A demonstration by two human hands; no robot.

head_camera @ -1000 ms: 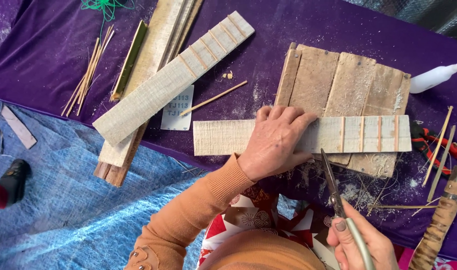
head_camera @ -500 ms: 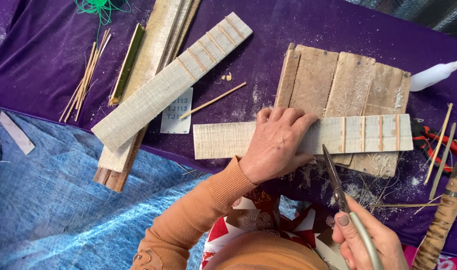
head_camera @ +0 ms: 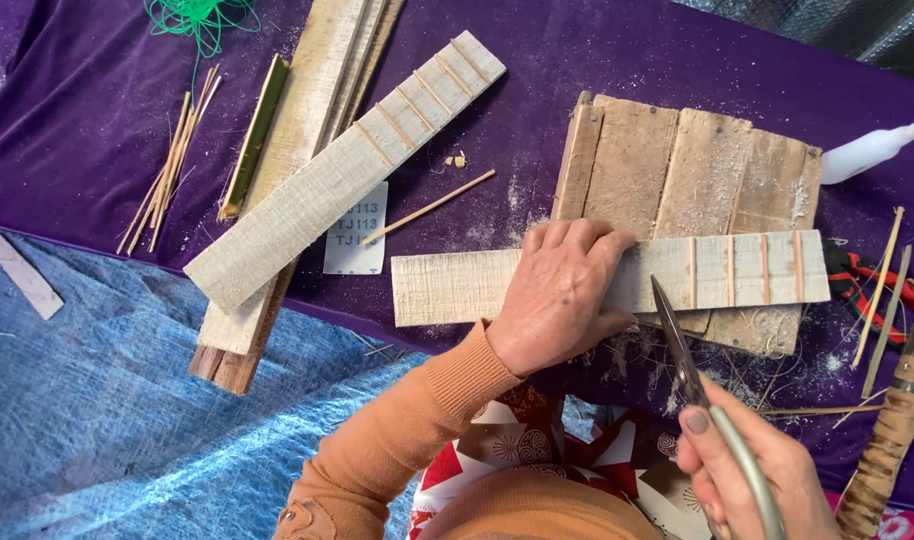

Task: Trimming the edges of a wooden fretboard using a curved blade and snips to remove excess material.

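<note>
Plank lay crosswise on wooden block, long axis left-right. Left hand pressed flat on it, fingers spread. Right hand nearer body, fingers clenched on blade tool, tip just below plank's near edge.

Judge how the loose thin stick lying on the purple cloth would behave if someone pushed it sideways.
The thin stick looks slender and round, so it would probably roll or skid lightly. It likely weighs almost nothing. The purple cloth looks soft and dusty, which may slow it.
</note>
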